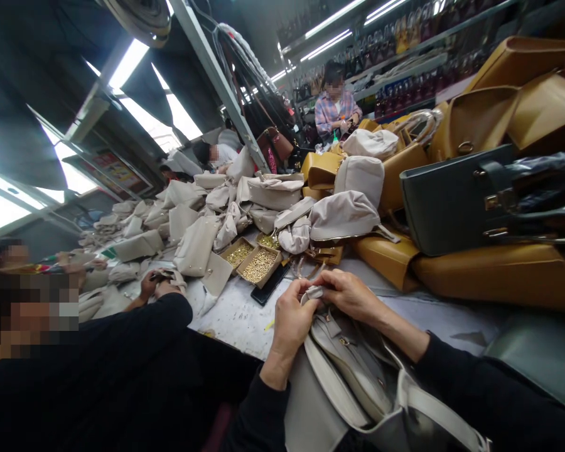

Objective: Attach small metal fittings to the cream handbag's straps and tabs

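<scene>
A light beige handbag (322, 383) stands open toward me at the table's front edge, its inner lining and a small metal fitting showing. My left hand (294, 320) is closed on the far end of the bag's rim, thumb on top. From the other side, my right hand (351, 295) pinches the same beige edge, fingertips meeting those of the left. What lies between the fingertips is too small to make out. The bag's strap (437, 408) loops down at the lower right. Just beyond my hands are clear-wrapped handles (306, 269).
Small boxes of gold-coloured metal pieces (260, 265) and a dark phone-like slab (269, 285) lie ahead. Beige bags (195, 245) are heaped leftward; mustard bags (489, 273) and a dark green bag (447, 201) crowd the right. A co-worker in black (122, 370) works close at left.
</scene>
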Available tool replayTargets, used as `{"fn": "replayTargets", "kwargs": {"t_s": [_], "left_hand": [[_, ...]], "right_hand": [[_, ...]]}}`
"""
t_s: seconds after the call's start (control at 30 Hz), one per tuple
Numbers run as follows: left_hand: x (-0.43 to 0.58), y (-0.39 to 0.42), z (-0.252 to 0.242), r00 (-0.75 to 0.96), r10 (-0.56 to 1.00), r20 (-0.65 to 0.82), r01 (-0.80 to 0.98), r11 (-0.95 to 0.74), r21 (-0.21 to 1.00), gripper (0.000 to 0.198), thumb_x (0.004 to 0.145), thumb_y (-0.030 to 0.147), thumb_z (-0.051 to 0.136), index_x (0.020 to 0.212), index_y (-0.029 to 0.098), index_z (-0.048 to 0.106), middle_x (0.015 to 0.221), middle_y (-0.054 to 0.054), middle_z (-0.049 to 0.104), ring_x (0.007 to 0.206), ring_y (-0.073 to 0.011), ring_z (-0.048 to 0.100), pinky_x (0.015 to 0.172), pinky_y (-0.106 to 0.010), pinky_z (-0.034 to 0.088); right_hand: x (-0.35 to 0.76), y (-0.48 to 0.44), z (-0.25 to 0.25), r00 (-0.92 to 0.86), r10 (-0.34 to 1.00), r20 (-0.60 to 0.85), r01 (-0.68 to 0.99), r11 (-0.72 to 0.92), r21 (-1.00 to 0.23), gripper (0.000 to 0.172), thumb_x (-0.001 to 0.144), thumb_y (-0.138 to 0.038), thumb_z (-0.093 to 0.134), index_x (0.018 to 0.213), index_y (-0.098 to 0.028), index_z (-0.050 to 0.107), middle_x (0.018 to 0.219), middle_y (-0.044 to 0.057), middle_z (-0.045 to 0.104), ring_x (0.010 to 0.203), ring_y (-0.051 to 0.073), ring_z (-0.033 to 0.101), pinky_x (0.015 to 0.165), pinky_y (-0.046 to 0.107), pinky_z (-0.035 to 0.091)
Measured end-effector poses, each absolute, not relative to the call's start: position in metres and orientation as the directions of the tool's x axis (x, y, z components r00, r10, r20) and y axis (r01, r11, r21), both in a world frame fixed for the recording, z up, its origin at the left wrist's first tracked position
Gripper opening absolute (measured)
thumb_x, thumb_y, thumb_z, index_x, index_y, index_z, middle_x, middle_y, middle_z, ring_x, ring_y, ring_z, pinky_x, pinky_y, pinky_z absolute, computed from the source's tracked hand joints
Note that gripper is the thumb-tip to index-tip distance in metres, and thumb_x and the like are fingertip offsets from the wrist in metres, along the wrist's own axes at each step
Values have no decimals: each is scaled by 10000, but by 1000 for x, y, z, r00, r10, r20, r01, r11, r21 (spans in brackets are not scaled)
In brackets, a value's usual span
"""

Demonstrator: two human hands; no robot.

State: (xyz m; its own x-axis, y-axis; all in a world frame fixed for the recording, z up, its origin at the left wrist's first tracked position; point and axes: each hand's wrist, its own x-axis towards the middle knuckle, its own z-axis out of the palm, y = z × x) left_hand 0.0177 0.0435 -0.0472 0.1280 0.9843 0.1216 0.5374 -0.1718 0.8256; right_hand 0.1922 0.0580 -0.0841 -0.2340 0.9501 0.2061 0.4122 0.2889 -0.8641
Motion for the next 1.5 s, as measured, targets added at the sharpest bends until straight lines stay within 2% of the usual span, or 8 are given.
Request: {"fn": "replayTargets", "kwargs": {"t_s": [0.13, 0.33, 0.47, 0.63, 0.83, 1.2, 1.33, 1.5], "left_hand": [[19, 44, -45, 121, 988, 91, 512, -140, 847, 205, 783, 163, 695, 982, 203, 723, 938, -23, 759, 895, -203, 695, 822, -280, 515], [25, 49, -40, 110, 994, 27, 422, -71, 904, 241, 712, 134, 681, 946, 185, 707, 916, -27, 759, 872, -193, 697, 819, -271, 526], [30, 50, -41, 82, 995, 58, 465, -89, 881, 225, 701, 122, 647, 916, 182, 678, 876, -17, 732, 833, -181, 677, 793, -263, 514], [32, 51, -38, 69, 993, 95, 581, -117, 805, 232, 666, 111, 627, 881, 191, 666, 832, 4, 695, 796, -177, 634, 769, -261, 478], [28, 52, -38, 84, 994, 70, 549, -105, 830, 246, 641, 125, 615, 871, 189, 672, 837, 5, 690, 815, -178, 635, 786, -259, 485], [22, 48, -43, 85, 996, 21, 476, -59, 877, 265, 639, 123, 636, 895, 180, 672, 857, -4, 713, 800, -165, 655, 779, -251, 504], [19, 44, -43, 75, 997, 34, 482, -66, 874, 275, 673, 118, 660, 941, 174, 688, 911, -26, 745, 861, -178, 685, 822, -261, 516], [15, 35, -40, 69, 995, 66, 476, -91, 875, 245, 734, 156, 707, 978, 179, 707, 931, -41, 762, 893, -199, 713, 851, -283, 533]], "right_hand": [[191, 62, -86, -222, 952, 210, 376, 283, -883, 198, 869, -158, 670, 1013, -254, 768, 931, 20, 749, 870, 205, 660, 753, 278, 420], [194, 67, -88, -216, 951, 221, 305, 280, -910, 169, 851, -164, 711, 987, -248, 764, 936, 9, 773, 879, 200, 680, 757, 273, 431], [194, 68, -87, -202, 952, 230, 249, 277, -928, 144, 831, -164, 731, 962, -224, 719, 899, -5, 759, 832, 181, 672, 707, 247, 426], [194, 66, -84, -180, 954, 241, 189, 274, -943, 183, 805, -130, 726, 943, -223, 648, 835, -35, 719, 780, 160, 638, 667, 231, 385], [195, 69, -86, -199, 950, 242, 96, 264, -960, 227, 741, -82, 707, 889, -220, 604, 780, -57, 655, 753, 147, 583, 665, 225, 368], [192, 87, -92, -396, 897, 196, -147, 149, -978, 276, 634, -131, 663, 777, -223, 446, 694, -97, 470, 601, 89, 423, 575, 193, 379], [196, 84, -89, -417, 883, 214, -134, 173, -976, 234, 673, -159, 657, 774, -219, 454, 699, -88, 468, 625, 96, 427, 589, 200, 379], [199, 77, -81, -386, 887, 255, -17, 269, -963, 190, 703, -127, 653, 833, -206, 539, 756, -66, 543, 716, 125, 475, 641, 221, 362]]}}
